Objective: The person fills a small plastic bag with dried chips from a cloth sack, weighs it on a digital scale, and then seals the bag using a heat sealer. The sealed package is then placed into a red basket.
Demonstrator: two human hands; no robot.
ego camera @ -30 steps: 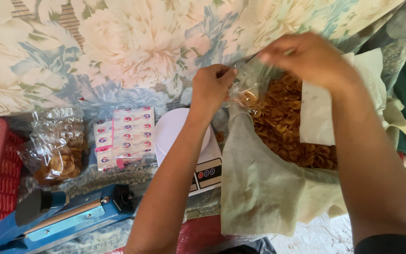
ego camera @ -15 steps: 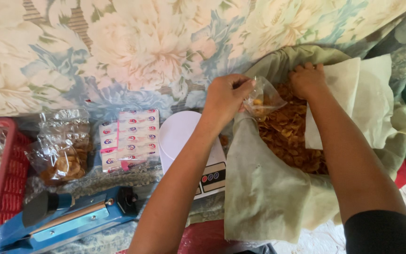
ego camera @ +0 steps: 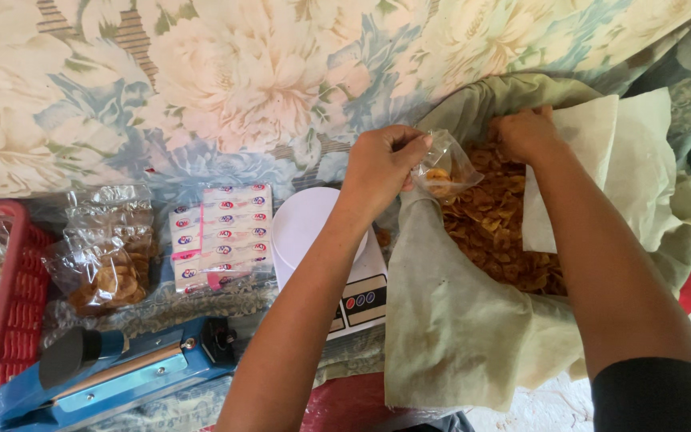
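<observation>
Pinching the rim of a small clear plastic bag, the left hand holds it up over the big cloth-lined sack of golden fried chips; a few chips already sit inside the bag. The right hand is at about 3 o'clock from the bag, fingers curled down into the chip pile, though I can't tell if it's actually grabbed any. At 9 o'clock from the sack sits a white kitchen scale, and a blue heat sealer lies around 7 o'clock.
</observation>
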